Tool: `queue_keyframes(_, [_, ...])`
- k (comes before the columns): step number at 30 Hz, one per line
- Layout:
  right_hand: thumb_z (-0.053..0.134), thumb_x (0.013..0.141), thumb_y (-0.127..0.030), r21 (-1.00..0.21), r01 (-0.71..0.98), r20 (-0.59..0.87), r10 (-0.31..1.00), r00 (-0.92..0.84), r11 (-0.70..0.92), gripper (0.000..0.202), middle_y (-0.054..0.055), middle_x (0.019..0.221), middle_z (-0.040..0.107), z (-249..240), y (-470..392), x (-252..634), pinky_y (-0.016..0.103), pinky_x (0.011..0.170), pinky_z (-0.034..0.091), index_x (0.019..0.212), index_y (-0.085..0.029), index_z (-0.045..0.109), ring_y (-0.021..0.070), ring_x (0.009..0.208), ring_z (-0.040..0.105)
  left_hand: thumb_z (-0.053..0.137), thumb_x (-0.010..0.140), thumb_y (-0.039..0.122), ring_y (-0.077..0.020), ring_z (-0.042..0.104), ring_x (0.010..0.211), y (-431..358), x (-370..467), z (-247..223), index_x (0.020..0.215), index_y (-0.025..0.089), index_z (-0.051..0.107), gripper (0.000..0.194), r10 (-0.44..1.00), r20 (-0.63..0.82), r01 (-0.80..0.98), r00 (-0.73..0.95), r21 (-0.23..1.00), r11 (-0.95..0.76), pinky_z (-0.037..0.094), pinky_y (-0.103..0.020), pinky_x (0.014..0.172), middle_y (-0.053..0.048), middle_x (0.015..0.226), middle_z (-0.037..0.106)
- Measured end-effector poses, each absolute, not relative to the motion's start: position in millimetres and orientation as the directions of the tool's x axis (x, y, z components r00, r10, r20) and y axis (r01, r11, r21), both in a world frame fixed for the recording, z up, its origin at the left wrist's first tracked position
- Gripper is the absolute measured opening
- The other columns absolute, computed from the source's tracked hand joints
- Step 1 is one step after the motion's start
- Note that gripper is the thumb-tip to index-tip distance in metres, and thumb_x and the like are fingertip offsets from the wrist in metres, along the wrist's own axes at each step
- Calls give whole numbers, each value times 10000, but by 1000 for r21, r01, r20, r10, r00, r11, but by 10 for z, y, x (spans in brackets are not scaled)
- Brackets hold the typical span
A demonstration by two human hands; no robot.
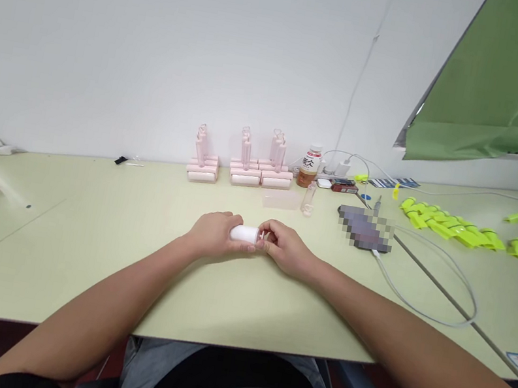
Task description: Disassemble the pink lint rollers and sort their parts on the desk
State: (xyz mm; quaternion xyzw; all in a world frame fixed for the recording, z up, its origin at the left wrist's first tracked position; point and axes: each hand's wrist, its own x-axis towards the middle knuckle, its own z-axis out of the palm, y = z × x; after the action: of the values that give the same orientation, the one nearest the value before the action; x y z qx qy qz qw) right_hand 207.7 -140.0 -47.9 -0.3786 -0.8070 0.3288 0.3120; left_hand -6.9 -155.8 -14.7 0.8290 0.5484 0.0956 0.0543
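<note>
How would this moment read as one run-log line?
left hand: holding white roll | right hand: at roll's right end | beyond: pink-and-white rollers, bottle | right: phone

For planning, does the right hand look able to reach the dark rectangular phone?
Probably yes: nothing visible blocks the right hand from the phone, but that hand is busy at the smooth white cylinder.

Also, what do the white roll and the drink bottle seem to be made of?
White roll: perhaps paper, matte; its plain white surface shows no sharp shine.
Drink bottle: probably smooth plastic; its brown lower part looks see-through, though glass is possible.
</note>
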Motion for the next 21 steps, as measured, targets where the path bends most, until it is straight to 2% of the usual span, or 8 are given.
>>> queue_keyframes(6, [576, 856, -289, -762, 405, 252, 807, -534, 506, 313, 20, 944, 585, -472, -1412, 2072, 294, 651, 411, 1153, -215, 509, 141, 696, 511, 434, 748, 823, -225, 616, 780, -1551, -61, -152, 929, 224, 630, 655, 920, 97, 900, 379, 193, -391, 360, -295, 578, -42, 861, 640])
queue_keyframes(21, [563, 869, -277, -726, 406, 292, 783, -550, 555, 234, 30, 946, 599, -463, -1422, 2078, 297, 653, 401, 1088, -213, 508, 149, 707, 521, 438, 746, 822, -230, 619, 800, -1537, -60, -174, 955, 225, 637, 663, 929, 99, 911, 356, 187, -369, 372, -292, 595, -48, 876, 644])
